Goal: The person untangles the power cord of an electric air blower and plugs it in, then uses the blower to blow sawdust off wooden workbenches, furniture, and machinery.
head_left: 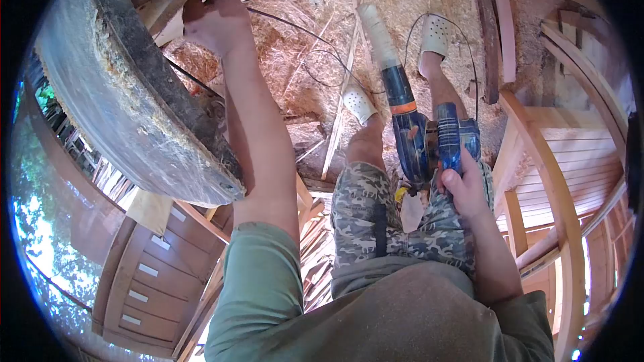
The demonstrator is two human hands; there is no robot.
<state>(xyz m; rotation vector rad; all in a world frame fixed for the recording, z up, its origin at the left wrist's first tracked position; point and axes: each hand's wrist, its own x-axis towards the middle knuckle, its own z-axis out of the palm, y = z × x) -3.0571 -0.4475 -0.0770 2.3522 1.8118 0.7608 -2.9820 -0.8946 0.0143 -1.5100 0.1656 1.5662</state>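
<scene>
Shirt (416, 315) foremost, the right grip (466, 188) holds a blue orange-banded blower (412, 141)

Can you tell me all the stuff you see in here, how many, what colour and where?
blower: one, blue and black with an orange band, right of middle
cords: several, black, upper part
wood shavings: too many to count, tan, on the floor
curved cover: one, greyish and dusty, upper left
brown panel: one, white patches, lower left
curved wood pieces: several, tan and brown, right
shoes: two, white, on the feet
shorts: one pair, grey camouflage, middle
shirt: one, green, bottom
left hand: one, bare, top left
right hand: one, bare, holding the blower
</scene>
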